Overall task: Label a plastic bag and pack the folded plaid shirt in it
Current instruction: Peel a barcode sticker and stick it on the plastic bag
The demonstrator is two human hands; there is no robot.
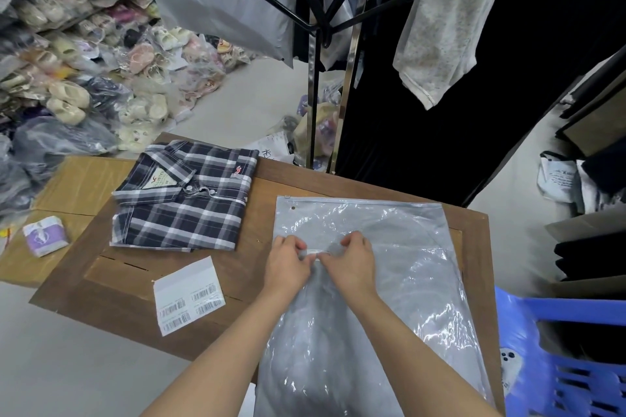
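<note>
One wooden worktop (pixel 305 186), brown, w/ a recessed panel, sits low over a grey floor. On its right half lies 1 plastic bag (pixel 389 298), big, glossy, crinkled, grey-clear, zip strip along the far edge. On the left half lies 1 folded plaid shirt (pixel 183 200), navy/white check, collar up, well apart from the bag. Near the front-left edge lies 1 sheet of barcode stickers (pixel 188 296), white, 4 barcodes showing. Both hands meet mid-bag: left hand (pixel 288 264) and right hand (pixel 352 257), fingers of each pinching a small white label (pixel 313 252) between them, on the bag's surface. Around: heaps of bagged slippers (pixel 67 98) at left, black rack (pixel 318 10) w/ hanging clothes behind, 1 blue plastic basket (pixel 569 349) at right, 1 small purple-white packet (pixel 45 235) on cardboard left of the worktop.
</note>
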